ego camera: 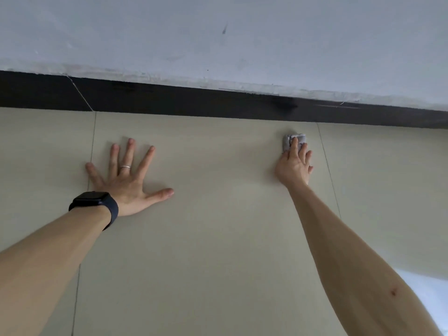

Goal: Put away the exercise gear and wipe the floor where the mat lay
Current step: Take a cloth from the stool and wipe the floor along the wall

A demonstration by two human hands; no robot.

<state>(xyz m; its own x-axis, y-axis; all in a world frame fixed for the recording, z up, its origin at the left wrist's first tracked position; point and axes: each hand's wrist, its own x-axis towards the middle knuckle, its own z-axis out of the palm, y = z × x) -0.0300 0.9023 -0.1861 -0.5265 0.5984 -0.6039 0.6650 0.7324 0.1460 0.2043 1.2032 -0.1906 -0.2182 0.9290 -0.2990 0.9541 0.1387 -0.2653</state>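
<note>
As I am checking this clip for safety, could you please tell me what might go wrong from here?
1. The left hand lies spread flat on the tiled floor; on a damp tile it could slide.
2. The cloth under the right hand is small and bunched, so patches may be missed.
3. It sits close to the dark skirting, where that hand could scrape.

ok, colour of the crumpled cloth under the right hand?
Pale grey: the crumpled cloth pressed by the right hand; head view.
</note>
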